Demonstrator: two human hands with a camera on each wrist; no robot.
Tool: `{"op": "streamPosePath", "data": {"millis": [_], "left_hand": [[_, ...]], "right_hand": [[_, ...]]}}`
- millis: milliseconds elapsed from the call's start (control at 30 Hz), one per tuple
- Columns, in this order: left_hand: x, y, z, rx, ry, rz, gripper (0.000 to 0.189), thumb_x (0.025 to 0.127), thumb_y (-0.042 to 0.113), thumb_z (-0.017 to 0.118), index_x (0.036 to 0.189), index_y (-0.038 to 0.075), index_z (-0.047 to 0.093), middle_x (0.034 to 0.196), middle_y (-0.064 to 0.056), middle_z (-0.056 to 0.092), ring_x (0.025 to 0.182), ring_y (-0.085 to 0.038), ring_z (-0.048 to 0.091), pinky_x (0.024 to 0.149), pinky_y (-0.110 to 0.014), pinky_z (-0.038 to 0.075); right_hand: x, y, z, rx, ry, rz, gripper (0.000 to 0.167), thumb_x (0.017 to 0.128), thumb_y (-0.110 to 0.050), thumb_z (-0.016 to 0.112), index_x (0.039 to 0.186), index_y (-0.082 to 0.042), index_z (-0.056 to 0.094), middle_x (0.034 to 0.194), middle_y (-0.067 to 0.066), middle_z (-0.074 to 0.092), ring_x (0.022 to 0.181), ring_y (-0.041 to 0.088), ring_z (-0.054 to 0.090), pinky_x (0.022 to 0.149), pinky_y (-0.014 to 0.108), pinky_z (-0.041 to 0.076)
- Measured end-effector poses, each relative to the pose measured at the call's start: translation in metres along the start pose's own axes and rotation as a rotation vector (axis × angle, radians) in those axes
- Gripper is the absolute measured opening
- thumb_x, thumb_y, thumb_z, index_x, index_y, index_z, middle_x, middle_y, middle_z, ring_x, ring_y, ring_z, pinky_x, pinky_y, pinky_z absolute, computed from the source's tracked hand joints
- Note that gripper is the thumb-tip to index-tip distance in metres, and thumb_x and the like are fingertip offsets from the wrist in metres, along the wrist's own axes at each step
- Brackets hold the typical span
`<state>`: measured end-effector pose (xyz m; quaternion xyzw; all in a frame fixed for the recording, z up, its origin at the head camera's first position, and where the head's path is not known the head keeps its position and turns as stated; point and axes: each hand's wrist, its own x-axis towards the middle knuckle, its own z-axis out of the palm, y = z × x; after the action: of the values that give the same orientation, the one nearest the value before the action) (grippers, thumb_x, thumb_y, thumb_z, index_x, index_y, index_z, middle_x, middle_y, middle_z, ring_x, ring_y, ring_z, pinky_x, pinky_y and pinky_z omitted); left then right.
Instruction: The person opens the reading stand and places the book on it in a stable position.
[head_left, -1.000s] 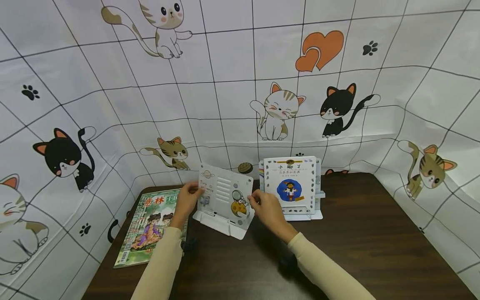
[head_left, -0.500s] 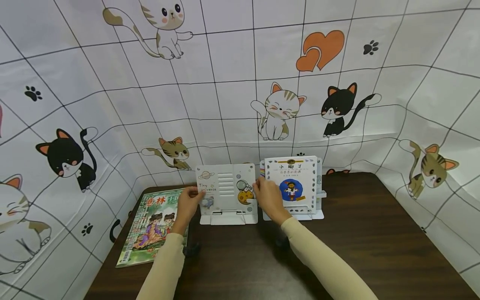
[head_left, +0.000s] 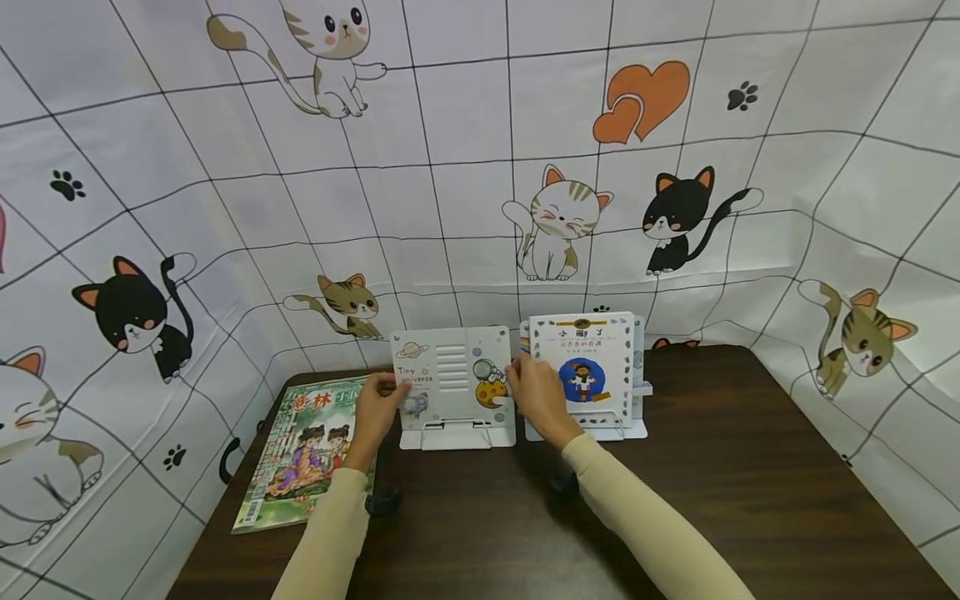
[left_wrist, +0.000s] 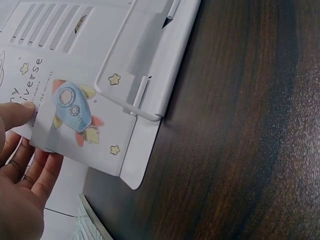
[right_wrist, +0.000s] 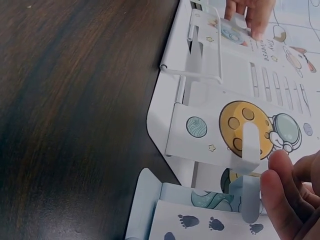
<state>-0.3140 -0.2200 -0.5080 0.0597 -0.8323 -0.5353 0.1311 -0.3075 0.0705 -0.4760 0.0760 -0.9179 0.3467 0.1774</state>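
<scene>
A white metal book stand [head_left: 450,407] printed "Tiny universe", with slots, a rocket and a yellow moon, stands upright and holds no book. My left hand [head_left: 376,410] pinches its left edge; in the left wrist view the thumb [left_wrist: 19,114] lies on the front and the other fingers behind. At the right edge, my right hand [head_left: 542,402] grips with bent fingers [right_wrist: 274,186], beside a white side hook [right_wrist: 251,150]; their exact contact is partly hidden. Just to the right, a white children's book [head_left: 577,340] with a blue round picture stands on a second stand [head_left: 634,429].
A green magazine [head_left: 300,467] lies flat at the left of the dark wooden table [head_left: 480,533]. Behind hangs a white cloth [head_left: 465,208] with cat prints. The second stand's light-blue hook [right_wrist: 250,200] sits close to the first stand's edge.
One second ago the stand was turned at an angle and nearer to me. It moved back and squared up beside the other stand. Over the last half second both hands stay nearly still.
</scene>
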Motion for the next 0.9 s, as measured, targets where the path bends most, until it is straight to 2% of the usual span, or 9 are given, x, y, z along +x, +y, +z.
{"op": "streamPosePath", "data": {"millis": [233,367,433,633,767,900], "left_hand": [[-0.005,-0.001,-0.009,0.030,-0.046,0.007,0.038,0.104,0.021,0.072,0.133,-0.001,0.060,0.129,-0.023,0.065,0.115,-0.034,0.064,0.082,-0.021,0.050],[-0.008,-0.003,-0.024,0.065,-0.049,0.015,0.030,0.106,0.018,0.067,0.129,0.000,0.062,0.126,-0.022,0.066,0.108,-0.030,0.066,0.081,-0.020,0.052],[-0.012,-0.004,-0.035,0.093,-0.054,0.015,0.025,0.108,0.019,0.063,0.127,0.001,0.061,0.121,-0.019,0.067,0.103,-0.026,0.066,0.081,-0.022,0.053],[-0.034,-0.009,-0.065,0.172,-0.091,-0.001,0.025,0.112,0.020,0.055,0.127,0.001,0.061,0.110,-0.019,0.071,0.095,-0.030,0.068,0.079,-0.029,0.055],[-0.047,-0.020,-0.086,0.292,-0.113,0.000,0.027,0.112,0.021,0.055,0.126,0.000,0.063,0.107,-0.020,0.072,0.084,-0.026,0.067,0.071,-0.031,0.050],[-0.057,-0.034,-0.105,0.384,-0.103,-0.017,0.028,0.112,0.019,0.055,0.127,-0.003,0.063,0.106,-0.021,0.072,0.075,-0.020,0.064,0.064,-0.033,0.048]], "right_hand": [[-0.006,-0.006,-0.006,0.068,0.003,0.010,0.016,0.108,-0.017,0.064,0.106,-0.003,0.071,0.071,0.005,0.071,0.044,0.006,0.058,0.043,0.022,0.047],[-0.015,-0.018,-0.010,0.151,-0.013,-0.005,0.011,0.106,-0.014,0.066,0.104,-0.005,0.070,0.067,0.002,0.067,0.040,0.005,0.055,0.040,0.023,0.045],[-0.020,-0.025,-0.011,0.196,-0.053,-0.029,0.009,0.105,-0.012,0.067,0.102,-0.004,0.070,0.066,0.001,0.066,0.040,0.005,0.055,0.039,0.024,0.045],[-0.040,-0.044,-0.002,0.252,-0.206,-0.099,0.008,0.102,-0.012,0.069,0.100,-0.005,0.072,0.064,-0.002,0.066,0.041,0.002,0.053,0.043,0.021,0.044],[-0.056,-0.053,0.014,0.307,-0.311,-0.109,0.007,0.103,-0.012,0.068,0.101,-0.007,0.072,0.059,-0.006,0.063,0.037,0.002,0.054,0.040,0.020,0.045],[-0.071,-0.059,0.034,0.315,-0.385,-0.122,0.007,0.103,-0.012,0.068,0.099,-0.009,0.073,0.062,-0.005,0.065,0.039,-0.001,0.053,0.042,0.019,0.046]]}}
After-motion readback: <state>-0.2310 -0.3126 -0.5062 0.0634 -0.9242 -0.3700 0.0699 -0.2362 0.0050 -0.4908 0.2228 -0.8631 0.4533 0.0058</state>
